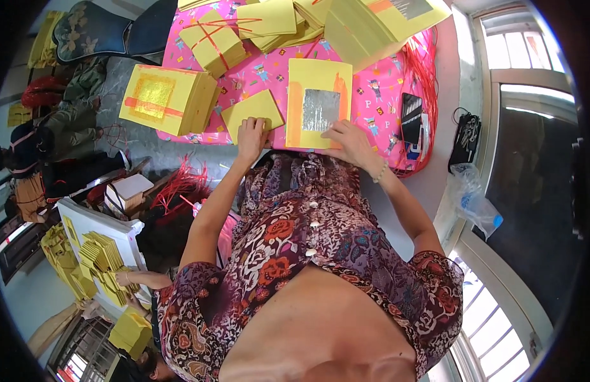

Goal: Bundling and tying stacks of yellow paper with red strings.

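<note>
A folded piece of yellow paper (250, 108) lies on the pink table cover, left of centre. My left hand (251, 138) is curled over its near edge, gripping it with the fingertips on top. To the right is a larger yellow paper sheet (320, 70), bearing a silver square and orange stripes. At its near right corner, my right hand (351, 145) has its fingers on top and the thumb by the near edge, pinching the paper. Whether that sheet is single or tops a thin stack, I cannot tell.
A thick yellow paper stack (199, 102) with a gold square stands at left. Red-tied bundles (212, 44) and a tall stack (358, 38) lie beyond. At right are a phone (411, 118) and red strings (433, 95). Another person's arm (142, 278) reaches over a side table.
</note>
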The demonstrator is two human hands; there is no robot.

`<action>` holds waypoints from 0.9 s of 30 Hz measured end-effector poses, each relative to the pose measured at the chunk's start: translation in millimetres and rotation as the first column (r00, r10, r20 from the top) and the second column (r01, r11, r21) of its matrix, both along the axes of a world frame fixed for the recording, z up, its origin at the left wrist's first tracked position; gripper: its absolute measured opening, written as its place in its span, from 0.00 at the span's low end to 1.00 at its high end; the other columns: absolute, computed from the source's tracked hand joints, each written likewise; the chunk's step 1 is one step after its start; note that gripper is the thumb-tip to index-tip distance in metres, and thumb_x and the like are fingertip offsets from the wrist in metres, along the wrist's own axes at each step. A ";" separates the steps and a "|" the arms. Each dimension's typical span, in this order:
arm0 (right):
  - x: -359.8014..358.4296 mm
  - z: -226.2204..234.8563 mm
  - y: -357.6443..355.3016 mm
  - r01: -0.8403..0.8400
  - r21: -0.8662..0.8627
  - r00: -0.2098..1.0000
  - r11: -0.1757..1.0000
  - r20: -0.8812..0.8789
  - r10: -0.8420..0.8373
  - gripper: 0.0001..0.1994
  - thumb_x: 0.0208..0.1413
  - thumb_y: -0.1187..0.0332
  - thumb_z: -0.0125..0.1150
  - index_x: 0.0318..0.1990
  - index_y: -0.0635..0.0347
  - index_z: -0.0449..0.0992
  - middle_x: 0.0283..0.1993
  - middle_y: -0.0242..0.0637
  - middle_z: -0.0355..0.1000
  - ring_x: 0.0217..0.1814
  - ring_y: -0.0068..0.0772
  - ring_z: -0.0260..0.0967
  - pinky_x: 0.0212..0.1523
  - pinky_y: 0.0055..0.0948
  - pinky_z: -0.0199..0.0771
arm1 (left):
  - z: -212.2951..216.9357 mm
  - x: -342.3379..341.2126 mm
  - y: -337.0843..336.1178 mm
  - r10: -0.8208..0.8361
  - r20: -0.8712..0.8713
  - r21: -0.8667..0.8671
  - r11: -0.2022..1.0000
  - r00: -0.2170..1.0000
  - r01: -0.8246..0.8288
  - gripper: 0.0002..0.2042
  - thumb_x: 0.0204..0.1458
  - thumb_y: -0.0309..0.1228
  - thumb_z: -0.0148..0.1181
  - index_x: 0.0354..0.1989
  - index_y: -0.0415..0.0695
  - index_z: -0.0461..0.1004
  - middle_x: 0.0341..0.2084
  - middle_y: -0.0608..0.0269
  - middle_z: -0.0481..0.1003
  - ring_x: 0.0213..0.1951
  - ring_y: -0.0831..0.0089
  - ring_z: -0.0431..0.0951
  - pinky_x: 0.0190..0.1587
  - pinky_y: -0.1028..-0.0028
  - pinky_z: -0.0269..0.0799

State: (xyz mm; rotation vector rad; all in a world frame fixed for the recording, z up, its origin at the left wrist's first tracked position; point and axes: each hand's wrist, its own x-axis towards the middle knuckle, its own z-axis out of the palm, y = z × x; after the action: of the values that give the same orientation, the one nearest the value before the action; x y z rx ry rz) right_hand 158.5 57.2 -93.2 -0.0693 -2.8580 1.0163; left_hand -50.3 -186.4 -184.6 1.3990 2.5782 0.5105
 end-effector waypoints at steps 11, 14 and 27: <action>-0.5 -12.7 3.0 0.120 -0.291 0.992 0.949 -0.001 -0.126 0.06 0.50 0.66 0.69 0.30 0.59 0.81 0.31 0.32 0.70 0.37 0.33 0.70 0.36 0.32 0.70 | 71.6 7.5 26.3 -0.125 0.228 0.356 0.934 0.966 0.036 0.12 0.48 0.30 0.66 0.41 0.42 0.74 0.36 0.55 0.72 0.40 0.57 0.72 0.43 0.64 0.69; -2.8 -20.5 3.9 0.145 -0.352 0.989 0.925 0.055 -0.134 0.05 0.52 0.69 0.68 0.30 0.60 0.81 0.29 0.31 0.70 0.33 0.28 0.69 0.33 0.28 0.68 | 96.0 18.2 41.9 -0.244 0.528 0.334 0.940 0.813 0.065 0.10 0.48 0.29 0.67 0.38 0.41 0.76 0.32 0.57 0.73 0.37 0.61 0.74 0.42 0.67 0.70; -6.1 -25.3 0.6 0.335 -0.483 0.937 0.809 0.264 -0.230 0.09 0.52 0.63 0.68 0.30 0.60 0.82 0.27 0.34 0.71 0.27 0.28 0.69 0.28 0.29 0.67 | 87.0 21.9 49.5 -0.365 0.499 0.299 0.924 0.786 0.240 0.17 0.43 0.27 0.71 0.43 0.43 0.75 0.34 0.61 0.75 0.38 0.63 0.74 0.42 0.67 0.70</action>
State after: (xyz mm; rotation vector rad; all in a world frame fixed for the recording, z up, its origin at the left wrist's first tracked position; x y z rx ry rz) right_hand 152.4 57.8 -118.5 -0.6552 -2.5118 1.7574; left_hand -28.5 -136.9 -97.6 1.4317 1.8390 0.9979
